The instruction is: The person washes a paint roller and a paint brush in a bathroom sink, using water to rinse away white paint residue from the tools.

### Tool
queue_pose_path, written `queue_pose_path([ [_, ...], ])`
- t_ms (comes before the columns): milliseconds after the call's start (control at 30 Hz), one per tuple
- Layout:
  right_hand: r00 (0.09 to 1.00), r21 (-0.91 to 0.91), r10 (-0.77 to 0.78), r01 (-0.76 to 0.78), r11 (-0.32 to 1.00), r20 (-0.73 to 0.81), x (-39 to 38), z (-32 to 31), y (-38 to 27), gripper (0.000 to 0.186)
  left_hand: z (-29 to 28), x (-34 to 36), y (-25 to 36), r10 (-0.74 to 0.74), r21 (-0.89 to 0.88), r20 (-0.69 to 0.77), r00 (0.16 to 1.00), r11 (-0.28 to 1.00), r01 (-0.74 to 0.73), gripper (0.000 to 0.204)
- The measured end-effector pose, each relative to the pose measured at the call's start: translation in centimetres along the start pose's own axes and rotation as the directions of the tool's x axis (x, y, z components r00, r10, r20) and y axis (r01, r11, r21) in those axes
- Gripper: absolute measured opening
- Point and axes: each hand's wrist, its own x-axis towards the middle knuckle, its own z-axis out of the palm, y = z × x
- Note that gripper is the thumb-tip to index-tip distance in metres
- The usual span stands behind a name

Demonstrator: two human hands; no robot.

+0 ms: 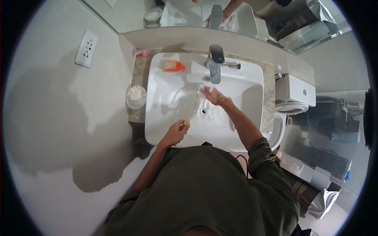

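At the near left of the white washbasin (pixel 157 126), my left hand (pixel 175 133) is closed round the yellow handle of a slim utensil (pixel 186 123). Its thin, shiny shaft seems to point up toward the faucet; I cannot make out its kind. My right hand (pixel 214 96) is below the faucet (pixel 215 67), fingers drawn together by the shaft's far end. Something white shows at those fingertips, blurred. Foam or splashing water covers the basin floor round the dark drain (pixel 204 111).
An orange and white scrubbing brush or sponge (pixel 174 66) lies on the basin's back left ledge. Left of the basin, a clear round container (pixel 136 97) with white contents stands on the stone counter (pixel 138 72). A toilet (pixel 295 92) is at the right, a mirror (pixel 189 15) behind.
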Motion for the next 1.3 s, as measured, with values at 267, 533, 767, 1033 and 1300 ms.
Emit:
queue_pose_path([
  [267, 0.923, 0.389, 0.344, -0.256, 0.885, -0.175, -0.2, -4.2, -6.4, 0.038, 1.0, 0.3, -0.6, 0.1, 0.098, -0.085, 0.991, 0.991, -0.092, 0.039],
  [533, 0.898, 0.862, 0.151, -0.438, 0.254, 0.412, -4.0, -8.2, -4.7, 0.035, 0.2, -0.7, 0.5, 0.004, 0.004, 0.034, 0.999, 1.0, -0.004, 0.034],
  [767, 0.851, 0.632, 0.36, -0.525, 0.57, 0.382, -2.6, -4.9, -3.1, 0.049, -0.3, 0.4, -0.3, 0.02, 0.065, 0.04, 0.999, 0.998, -0.022, 0.034],
  [1033, 0.86, 0.327, 0.381, -0.272, 0.905, -0.34, -1.8, 0.4, -3.0, 0.056, 0.1, 0.2, -0.2, 0.09, 0.088, -0.026, 0.996, 0.992, -0.088, 0.036],
  [1300, 0.922, 0.605, 0.343, -0.378, 0.701, 0.179, -0.3, -4.1, -7.0, 0.05, -0.1, -0.7, 0.4, -0.026, -0.001, -0.054, 0.998, 1.0, 0.026, 0.031],
])
